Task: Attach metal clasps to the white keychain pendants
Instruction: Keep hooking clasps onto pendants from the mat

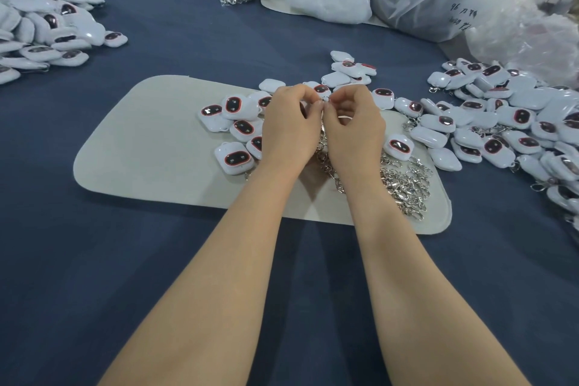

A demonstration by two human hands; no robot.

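Clasp (326, 99) pinched between curled fingertips of left hand (289, 125) and right hand (354, 127), above mat (150, 141) | pendant being fitted: hidden, cannot tell | judgement: steady ring, open it barely, seat loop fully | loose pendants (233, 122) left, spare clasps (404, 182) right, done pile (501, 125) further right, counter (156, 276) beyond

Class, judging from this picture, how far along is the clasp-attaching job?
Done: the right-side heap of white plastic pendants shows silver metal clasps attached. In hand: left hand and right hand pinch one clasp together. Left: seemingly clasp-less white pendants on the beige felt mat and a pile of loose clasps.
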